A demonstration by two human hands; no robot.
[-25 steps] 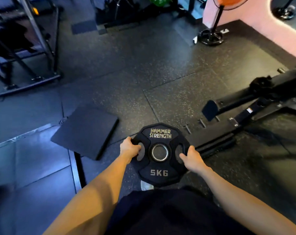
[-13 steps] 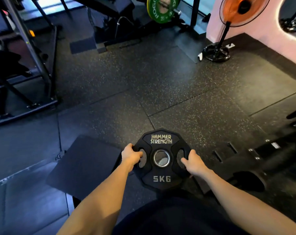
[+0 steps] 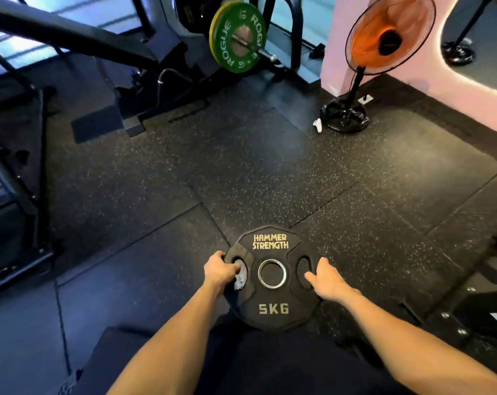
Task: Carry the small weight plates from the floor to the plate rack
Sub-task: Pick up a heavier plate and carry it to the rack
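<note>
A black 5 kg weight plate (image 3: 271, 307) marked "Hammer Strength", with a metal-ringed centre hole, is held flat in front of my waist, above the floor. My left hand (image 3: 219, 271) grips its left edge, fingers curled through the left grip slot. My right hand (image 3: 325, 280) grips the right edge, fingers hooked into the right slot. No plate rack is clearly in sight.
Speckled black rubber floor (image 3: 255, 166) stretches ahead. A green Rogue plate on a barbell (image 3: 238, 37) stands at the back centre beside a bench frame (image 3: 70, 32). An orange pedestal fan (image 3: 384, 38) stands by a pink wall at the back right. A black machine base (image 3: 481, 309) lies at the right.
The view has tilted up and moved forward with the plate carried along; the flat black mat at the left has dropped out of view and the green plate and fan have come closer.
</note>
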